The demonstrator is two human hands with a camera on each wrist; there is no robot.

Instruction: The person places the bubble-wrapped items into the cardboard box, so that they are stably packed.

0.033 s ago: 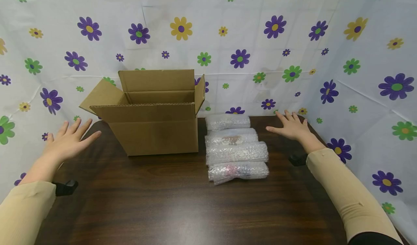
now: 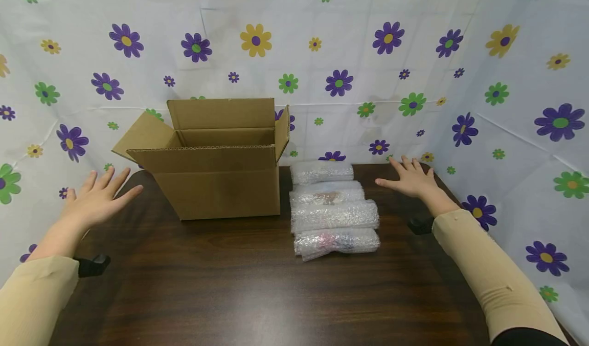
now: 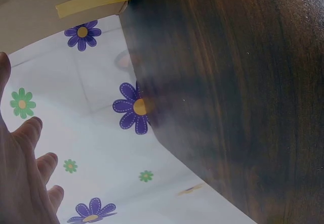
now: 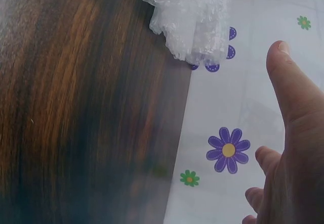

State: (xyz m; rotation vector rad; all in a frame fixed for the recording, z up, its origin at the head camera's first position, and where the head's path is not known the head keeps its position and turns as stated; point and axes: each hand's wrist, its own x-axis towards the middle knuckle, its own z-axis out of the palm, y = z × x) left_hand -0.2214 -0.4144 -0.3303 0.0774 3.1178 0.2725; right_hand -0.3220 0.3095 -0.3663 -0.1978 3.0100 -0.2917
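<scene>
My left hand [image 2: 94,200] is held with fingers spread, left of an open cardboard box [image 2: 225,192] and apart from it. On the other side my right hand [image 2: 411,180], its fingers also spread, is to the right of several bubble-wrapped bundles [image 2: 335,215] and touches none of them. These bundles lie in a row beside the box; the nearest shows pink and dark blue through its wrap, another something brownish. What is wrapped inside cannot be made out. The box stands upright with its flaps raised, and its floor is hidden. Both wrist views show bare fingers holding nothing.
A dark wooden table [image 2: 221,284] carries the box and bundles. White cloth [image 2: 294,24] printed with flowers hangs behind the table and along its right side. A strip of yellowish tape [image 3: 98,0] is on the box in the left wrist view.
</scene>
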